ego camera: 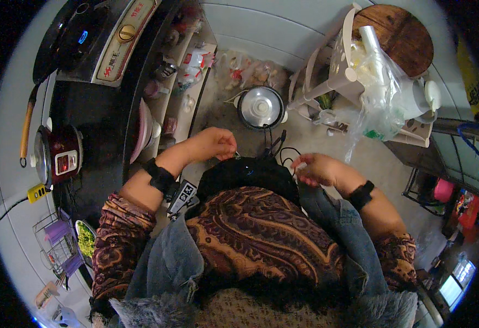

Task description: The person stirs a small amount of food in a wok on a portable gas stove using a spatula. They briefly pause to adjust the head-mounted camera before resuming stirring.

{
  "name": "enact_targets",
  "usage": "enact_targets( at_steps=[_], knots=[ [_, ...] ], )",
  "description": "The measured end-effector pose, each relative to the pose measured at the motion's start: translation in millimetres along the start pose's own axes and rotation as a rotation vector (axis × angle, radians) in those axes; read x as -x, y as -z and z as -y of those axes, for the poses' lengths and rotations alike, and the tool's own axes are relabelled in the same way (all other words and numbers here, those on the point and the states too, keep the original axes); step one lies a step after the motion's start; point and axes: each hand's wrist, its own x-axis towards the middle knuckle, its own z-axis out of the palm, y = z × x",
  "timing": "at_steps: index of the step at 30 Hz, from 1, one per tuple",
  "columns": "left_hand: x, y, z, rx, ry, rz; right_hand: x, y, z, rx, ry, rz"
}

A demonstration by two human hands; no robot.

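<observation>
My left hand (220, 143) is in front of my waist, fingers curled in, at the upper left edge of black cloth (245, 174) over my lap. A tiny shiny bit (237, 155) shows at its fingertips; whether they pinch it is too small to tell. Across from it, my right hand (315, 169) hovers at the cloth's other side with bent fingers. Something pale shows between those fingers, too blurred to name. Beyond both hands, a round pot (262, 107) with a dark rim and a shiny round inside or lid stands on the floor, with black cords (278, 145) nearer me.
At left a dark counter (96, 123) carries a gas stove (126, 35) with a lit blue flame and a red rice cooker (61, 158). Shelves (200, 78) sit beneath. A plastic rack (325, 88) with clear bags (381, 90) stands at right, beside a round wooden board (399, 39).
</observation>
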Motion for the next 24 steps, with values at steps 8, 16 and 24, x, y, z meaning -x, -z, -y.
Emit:
enact_targets(
  at_steps=[8, 16, 24],
  knots=[
    [-8, -8, -6, 0.030, 0.035, -0.041, -34, -35, 58, -0.047, 0.217, -0.022],
    [1, -8, -1, 0.073, -0.053, -0.021, -35, -37, 53, -0.118, 0.292, 0.047],
    [40, 23, -22, -0.189, -0.131, -0.265, 21, 33, 96, 0.198, 0.473, -0.199]
  ],
)
